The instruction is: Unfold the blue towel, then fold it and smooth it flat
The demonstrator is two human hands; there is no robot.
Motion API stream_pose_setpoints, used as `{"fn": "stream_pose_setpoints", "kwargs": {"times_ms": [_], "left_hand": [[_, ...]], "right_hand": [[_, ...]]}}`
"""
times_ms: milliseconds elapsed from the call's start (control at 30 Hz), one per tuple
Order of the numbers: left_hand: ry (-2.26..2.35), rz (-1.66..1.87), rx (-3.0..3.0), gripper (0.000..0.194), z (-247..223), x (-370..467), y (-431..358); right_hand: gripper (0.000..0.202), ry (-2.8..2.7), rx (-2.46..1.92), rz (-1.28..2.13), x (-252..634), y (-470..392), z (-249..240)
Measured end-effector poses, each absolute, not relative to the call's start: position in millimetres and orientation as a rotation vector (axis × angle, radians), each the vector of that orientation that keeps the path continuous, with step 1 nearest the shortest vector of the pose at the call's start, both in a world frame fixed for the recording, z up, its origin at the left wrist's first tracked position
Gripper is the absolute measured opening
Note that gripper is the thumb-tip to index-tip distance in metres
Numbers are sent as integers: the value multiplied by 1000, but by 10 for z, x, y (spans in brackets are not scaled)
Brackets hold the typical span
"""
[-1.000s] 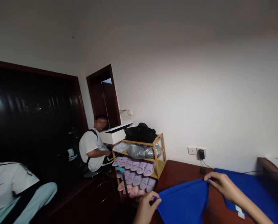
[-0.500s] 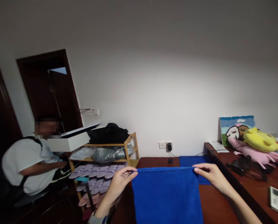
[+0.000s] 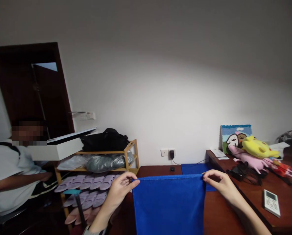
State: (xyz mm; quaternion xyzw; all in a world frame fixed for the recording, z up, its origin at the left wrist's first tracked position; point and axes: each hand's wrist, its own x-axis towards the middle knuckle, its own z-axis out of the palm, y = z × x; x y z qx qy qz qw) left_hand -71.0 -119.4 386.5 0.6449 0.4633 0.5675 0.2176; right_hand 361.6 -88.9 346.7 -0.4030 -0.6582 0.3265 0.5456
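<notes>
A blue cloth [image 3: 169, 205] with a stitched top hem hangs spread between my two hands, its lower end cut off by the bottom of the view. My left hand [image 3: 120, 189] pinches its upper left corner between thumb and fingers. At the upper right corner, my right hand [image 3: 220, 184] grips the hem the same way. The top edge is pulled nearly straight. Behind it, a second piece of blue cloth [image 3: 193, 168] lies on the reddish-brown table [image 3: 221, 212], partly hidden by the held cloth and my right hand.
To the left, a wooden rack [image 3: 127, 160] bears purple slippers [image 3: 81, 182], a black bag [image 3: 106, 139] and a white box [image 3: 55, 150]. A person [image 3: 11, 176] sits beyond it. Plush toys [image 3: 258, 147], a picture and a white remote [image 3: 270, 202] lie on the right-hand desk.
My view has turned slightly right, so the surroundings sit further left. Both hands still hold the blue cloth by its top corners, with little change in its pose.
</notes>
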Motion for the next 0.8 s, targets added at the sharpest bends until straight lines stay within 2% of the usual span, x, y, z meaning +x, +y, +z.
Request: {"fn": "stream_pose_setpoints", "kwargs": {"times_ms": [300,500,633,800], "left_hand": [[1282,1475,1875,31,3797,-721,-1222],[1310,1488,1890,31,3798,-705,-1248],[1280,1391,1881,31,3683,-690,-1297],[1252,1257,1837,34,3490,-752,-1576]], "right_hand": [[59,-1558,-1059,721,3609,-981,3485],[53,-1588,-1075,624,3646,-1075,3396],[50,-1617,-1098,529,3649,-1157,3232],[38,-1647,-1088,375,3819,-1334,3026]]}}
